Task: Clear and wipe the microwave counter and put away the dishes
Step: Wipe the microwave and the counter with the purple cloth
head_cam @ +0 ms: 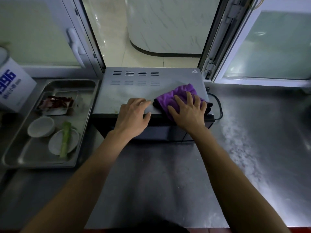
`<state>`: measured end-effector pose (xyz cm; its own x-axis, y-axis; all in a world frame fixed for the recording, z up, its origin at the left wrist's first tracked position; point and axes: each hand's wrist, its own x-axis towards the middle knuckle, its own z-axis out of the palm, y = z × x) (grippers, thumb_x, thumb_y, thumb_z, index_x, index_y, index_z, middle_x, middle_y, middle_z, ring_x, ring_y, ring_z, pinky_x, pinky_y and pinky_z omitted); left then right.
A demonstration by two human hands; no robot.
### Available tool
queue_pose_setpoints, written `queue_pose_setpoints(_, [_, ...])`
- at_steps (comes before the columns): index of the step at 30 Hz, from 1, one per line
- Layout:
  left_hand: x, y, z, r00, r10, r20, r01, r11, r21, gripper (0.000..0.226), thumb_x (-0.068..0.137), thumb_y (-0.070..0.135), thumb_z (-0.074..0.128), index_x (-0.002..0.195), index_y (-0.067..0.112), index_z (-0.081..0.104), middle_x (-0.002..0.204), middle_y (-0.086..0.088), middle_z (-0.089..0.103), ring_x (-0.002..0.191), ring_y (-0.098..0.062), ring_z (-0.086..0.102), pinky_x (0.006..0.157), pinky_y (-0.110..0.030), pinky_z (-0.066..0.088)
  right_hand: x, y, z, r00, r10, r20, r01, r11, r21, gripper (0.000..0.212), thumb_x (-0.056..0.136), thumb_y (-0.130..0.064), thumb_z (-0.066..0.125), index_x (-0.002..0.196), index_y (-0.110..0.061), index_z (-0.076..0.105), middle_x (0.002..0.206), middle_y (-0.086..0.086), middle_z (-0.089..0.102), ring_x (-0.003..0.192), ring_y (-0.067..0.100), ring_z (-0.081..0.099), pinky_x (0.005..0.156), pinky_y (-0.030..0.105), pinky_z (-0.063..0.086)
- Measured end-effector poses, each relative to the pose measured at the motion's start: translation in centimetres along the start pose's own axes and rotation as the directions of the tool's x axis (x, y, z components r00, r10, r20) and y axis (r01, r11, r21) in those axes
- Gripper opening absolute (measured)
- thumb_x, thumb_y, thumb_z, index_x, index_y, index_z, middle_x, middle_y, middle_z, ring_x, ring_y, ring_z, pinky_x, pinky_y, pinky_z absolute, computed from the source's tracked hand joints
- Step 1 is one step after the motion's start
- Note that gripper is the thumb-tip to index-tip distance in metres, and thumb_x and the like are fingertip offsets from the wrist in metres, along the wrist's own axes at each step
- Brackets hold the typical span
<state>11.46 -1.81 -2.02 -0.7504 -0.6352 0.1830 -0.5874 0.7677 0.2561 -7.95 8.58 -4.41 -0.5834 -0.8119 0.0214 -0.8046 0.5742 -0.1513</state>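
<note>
Wiping step in hand, judged from the layout: purple cloth spread on the right front part of the microwave top, pressed flat under the right hand. Right hand open, fingers splayed, palm down on the cloth, not gripping it (no fold pinched that could be seen). Left hand open too, loosely curved, resting bare on the front edge of the top just beside the cloth, holding nothing, probably steadying the box.

Next move, at a guess: a sweep of the cloth leftward across the faintly smudged middle and back toward the vents, with the left hand lifted clear of the path. After that, the desk itself, streaked pale on the right.

Dishes not yet put away: steel tray left of the microwave, carrying a small bowl, a plate with a green stalk across it, and a square dish of red scraps.
</note>
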Motion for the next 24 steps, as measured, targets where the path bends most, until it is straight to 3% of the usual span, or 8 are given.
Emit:
queue_pose_setpoints(10, [-2.2,-6.6,-1.7,0.999,-0.039,-0.037,0.039,0.999,-0.004,0.044,0.095,0.032,0.061,0.136,0.018,0.056,0.135,-0.002,0.060,0.129,-0.028,0.049,0.095,-0.051,0.048,-0.7,-6.9,0.7,1.000,0.016,0.005,-0.016,1.000,-0.001,0.064,0.095,-0.069,0.031,0.152,-0.038,0.031,0.163,0.009,0.017,0.146,0.042,0.017,0.117,0.063,0.012])
queue_pose_setpoints(17, [-3.8,-11.5,-2.7,0.993,-0.116,-0.014,0.116,0.992,0.051,0.044,0.093,0.043,0.060,0.130,0.018,0.060,0.135,-0.004,0.059,0.127,-0.029,0.049,0.093,-0.046,0.046,-0.8,-13.2,1.8,0.999,0.005,0.047,-0.004,1.000,-0.023,0.067,0.097,-0.069,0.023,0.156,-0.038,0.018,0.167,0.008,0.002,0.150,0.044,0.002,0.117,0.066,0.002])
queue_pose_setpoints(24, [-4.9,-14.6,-3.0,0.993,-0.119,-0.024,0.119,0.993,-0.016,0.048,0.094,0.045,0.060,0.128,0.010,0.063,0.139,-0.003,0.056,0.127,-0.026,0.052,0.095,-0.040,0.044,0.3,-18.2,2.8,0.993,-0.084,0.086,0.088,0.996,-0.035,0.071,0.094,-0.073,0.024,0.156,-0.041,0.012,0.168,0.003,-0.005,0.150,0.044,-0.005,0.116,0.068,0.000])
